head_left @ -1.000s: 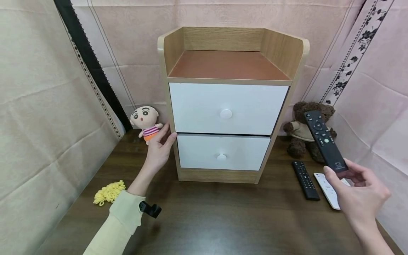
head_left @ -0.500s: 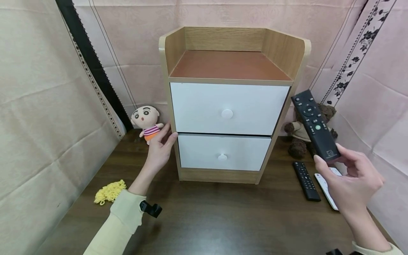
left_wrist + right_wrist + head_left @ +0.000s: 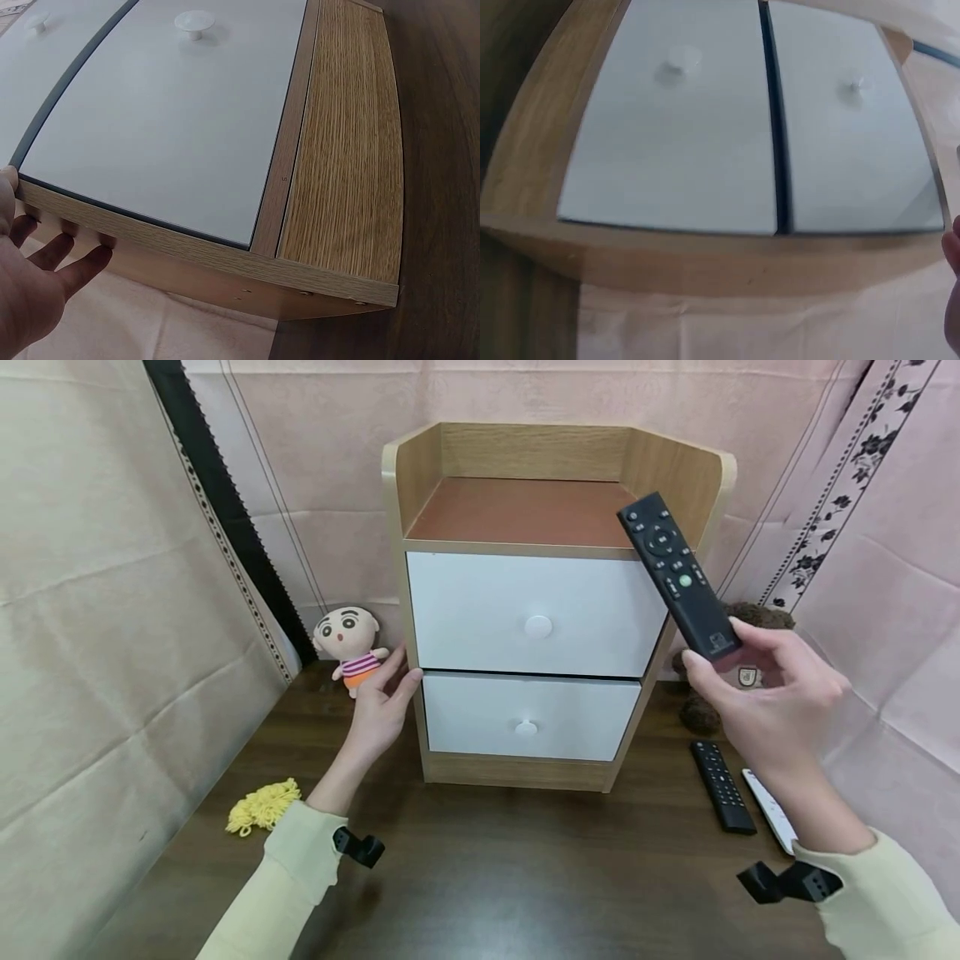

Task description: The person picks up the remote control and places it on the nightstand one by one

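Note:
My right hand point(image 3: 783, 702) pinches the lower end of a black remote control point(image 3: 678, 578), held tilted in the air before the right side of a small wooden cabinet point(image 3: 517, 771). The cabinet has two white drawers, both closed, under a brown top shelf point(image 3: 525, 514). My left hand point(image 3: 378, 710) rests against the cabinet's left side, thumb at the front edge. In the left wrist view, the left fingers point(image 3: 86, 270) touch the side panel. Only a bit of the right hand point(image 3: 952, 292) appears at the edge of the blurred right wrist view, with the remote hidden.
A second black remote point(image 3: 723, 787) and a white remote point(image 3: 768, 810) lie on the dark table, right. Behind my right hand sits a brown teddy bear point(image 3: 701, 714), partly hidden. Left of the cabinet are a doll point(image 3: 348, 639) and a yellow yarn bundle point(image 3: 262, 807). Curtains surround the table.
My right hand has carried the remote control up and to the left, from before the teddy bear to the cabinet's upper right. The left hand stays at the cabinet's side.

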`<state>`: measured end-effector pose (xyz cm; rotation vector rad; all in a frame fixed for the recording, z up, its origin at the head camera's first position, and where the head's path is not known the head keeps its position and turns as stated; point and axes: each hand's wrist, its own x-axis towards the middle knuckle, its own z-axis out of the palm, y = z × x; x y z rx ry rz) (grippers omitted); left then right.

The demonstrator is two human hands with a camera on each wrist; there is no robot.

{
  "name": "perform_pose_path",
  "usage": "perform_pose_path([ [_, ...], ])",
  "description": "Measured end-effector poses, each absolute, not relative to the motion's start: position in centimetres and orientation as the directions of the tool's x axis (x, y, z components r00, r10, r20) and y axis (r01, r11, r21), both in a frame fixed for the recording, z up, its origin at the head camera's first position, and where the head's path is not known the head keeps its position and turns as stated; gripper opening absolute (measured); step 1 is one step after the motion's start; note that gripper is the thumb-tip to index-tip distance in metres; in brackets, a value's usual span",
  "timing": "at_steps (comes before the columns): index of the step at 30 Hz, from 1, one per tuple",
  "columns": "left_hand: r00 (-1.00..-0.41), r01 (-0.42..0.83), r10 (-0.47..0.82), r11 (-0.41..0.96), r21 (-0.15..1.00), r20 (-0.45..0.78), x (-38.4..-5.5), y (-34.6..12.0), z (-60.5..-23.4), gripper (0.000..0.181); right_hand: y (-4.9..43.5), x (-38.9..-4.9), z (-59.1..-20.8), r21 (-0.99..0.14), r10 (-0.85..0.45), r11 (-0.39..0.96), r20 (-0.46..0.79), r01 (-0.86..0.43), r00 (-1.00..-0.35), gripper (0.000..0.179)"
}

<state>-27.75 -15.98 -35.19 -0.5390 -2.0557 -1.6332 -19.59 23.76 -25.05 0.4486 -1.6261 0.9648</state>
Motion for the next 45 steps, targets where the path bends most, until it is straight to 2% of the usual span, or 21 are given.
perform_pose_path([
  [4, -0.819, 0.565, 0.026, 0.207, 0.799, 0.573, -27.7, -15.9, -35.1, 0.054, 22.4, -20.6, -23.6, -0.344, 0.148, 0.623, 0.934, -0.702, -0.326, 0.036],
  [15, -0.809, 0.581, 0.025, 0.176, 0.794, 0.587, -27.7, -15.7, -35.1, 0.055, 16.7, -22.9, -18.8, -0.332, 0.131, 0.592, 0.939, -0.734, -0.318, 0.032],
  [24, -0.816, 0.570, 0.025, 0.195, 0.798, 0.577, -27.8, -15.5, -35.0, 0.055, 11.7, -24.3, -15.6, -0.371, 0.115, 0.623, 0.914, -0.689, -0.389, 0.030],
  [26, -0.818, 0.567, 0.026, 0.198, 0.800, 0.574, -27.8, -15.5, -35.0, 0.054, 10.7, -24.6, -14.9, -0.382, 0.098, 0.633, 0.903, -0.674, -0.419, 0.029],
  [30, -0.825, 0.557, 0.019, 0.197, 0.807, 0.565, -27.6, -15.5, -35.0, 0.054, 9.0, -25.0, -13.5, -0.430, 0.070, 0.704, 0.834, -0.565, -0.548, 0.033],
  [35, -0.824, 0.559, 0.015, 0.183, 0.809, 0.566, -27.5, -15.6, -34.9, 0.053, 7.3, -25.6, -12.4, -0.427, 0.046, 0.810, 0.730, -0.402, -0.682, 0.037],
  [41, -0.823, 0.563, 0.025, 0.170, 0.808, 0.568, -27.5, -15.5, -34.9, 0.053, 5.3, -26.2, -11.5, -0.373, -0.003, 0.874, 0.636, -0.311, -0.771, 0.030],
  [45, -0.812, 0.578, 0.032, 0.171, 0.798, 0.582, -27.5, -15.4, -34.9, 0.054, 4.2, -26.5, -11.1, -0.372, -0.008, 0.888, 0.576, -0.271, -0.817, 0.032],
])
